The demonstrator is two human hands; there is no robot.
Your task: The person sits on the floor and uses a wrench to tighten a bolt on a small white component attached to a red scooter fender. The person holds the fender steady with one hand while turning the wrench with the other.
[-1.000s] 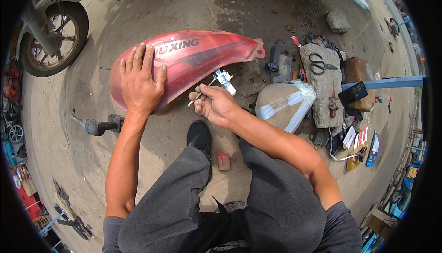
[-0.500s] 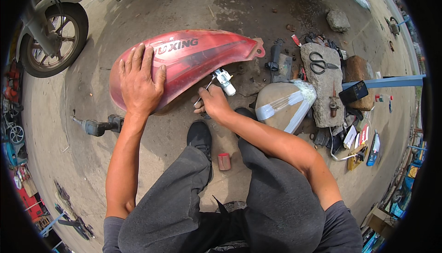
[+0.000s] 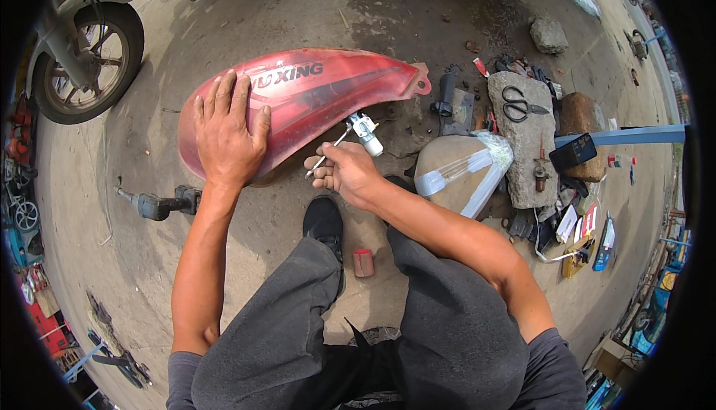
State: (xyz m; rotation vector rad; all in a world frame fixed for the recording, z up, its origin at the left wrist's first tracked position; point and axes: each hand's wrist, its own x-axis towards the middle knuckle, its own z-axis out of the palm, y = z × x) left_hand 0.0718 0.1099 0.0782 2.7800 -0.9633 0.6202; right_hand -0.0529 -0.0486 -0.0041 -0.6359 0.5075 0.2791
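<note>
A red motorcycle fuel tank (image 3: 347,82) lies on its side on the concrete ground before me. My left hand (image 3: 231,130) is spread flat on its left part, fingers pointing away from me. Below the tank's near edge sticks out a silver fuel tap (image 3: 365,134) with a whitish cup. My right hand (image 3: 353,174) grips a thin silver wrench (image 3: 343,138) between thumb and fingers. The wrench's far end is at the tap; whether it sits on a nut is too small to tell. Its other end shows past my curled fingers.
A taped triangular seat (image 3: 441,158) lies right of my hand, beside a stone slab (image 3: 522,142) bearing black scissors (image 3: 523,106). A phone (image 3: 573,152) leans near a blue bar. Left are a cordless power tool (image 3: 153,206) and motorcycle wheel (image 3: 89,63). A red cylinder (image 3: 363,262) stands between my feet.
My right hand has rolled, its fingers loosening, and the wrench's near end has swung slightly down and left. My left hand and the tank have stayed in place.
</note>
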